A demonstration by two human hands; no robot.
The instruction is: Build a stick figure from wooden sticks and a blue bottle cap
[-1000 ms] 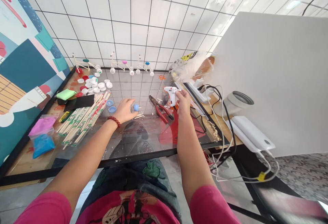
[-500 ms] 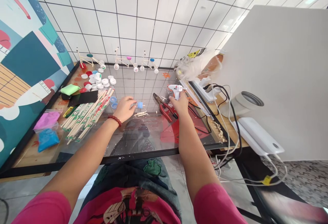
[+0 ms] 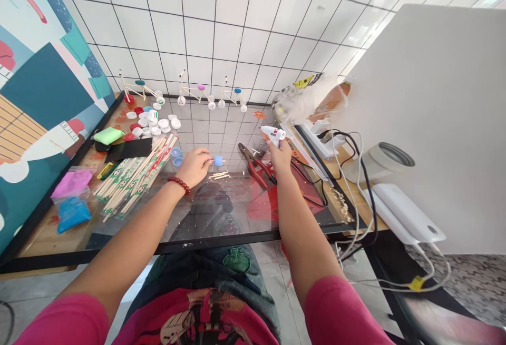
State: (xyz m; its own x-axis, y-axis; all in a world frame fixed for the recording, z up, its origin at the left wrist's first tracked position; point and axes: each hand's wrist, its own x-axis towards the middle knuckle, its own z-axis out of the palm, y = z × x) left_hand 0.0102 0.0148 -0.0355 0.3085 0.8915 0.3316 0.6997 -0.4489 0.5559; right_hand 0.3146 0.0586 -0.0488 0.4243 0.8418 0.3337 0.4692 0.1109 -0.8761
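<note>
My left hand [image 3: 194,167], a red bead bracelet at its wrist, pinches a thin stick that carries a blue bottle cap piece [image 3: 217,160]. Just below the cap lie several short stick pieces [image 3: 219,175]. In my right hand [image 3: 281,156] is a white glue gun [image 3: 272,134], gripped by its handle and held above the glass tabletop. Red-handled pliers [image 3: 258,170] rest left of that hand. Two more blue caps [image 3: 177,153] sit beside my left hand, near a pile of wrapped chopsticks [image 3: 136,181].
Three small stick-and-cap models [image 3: 197,92] stand along the back edge. Loose white and red caps [image 3: 162,123] lie at the back left, bags of pink and blue clay [image 3: 74,214] at the left. A power strip [image 3: 326,145] with cables occupies the right side.
The glue gun has turned slightly in my right hand and its nozzle end points more towards me. My left hand still holds the stick with the blue cap. The view has shifted a little.
</note>
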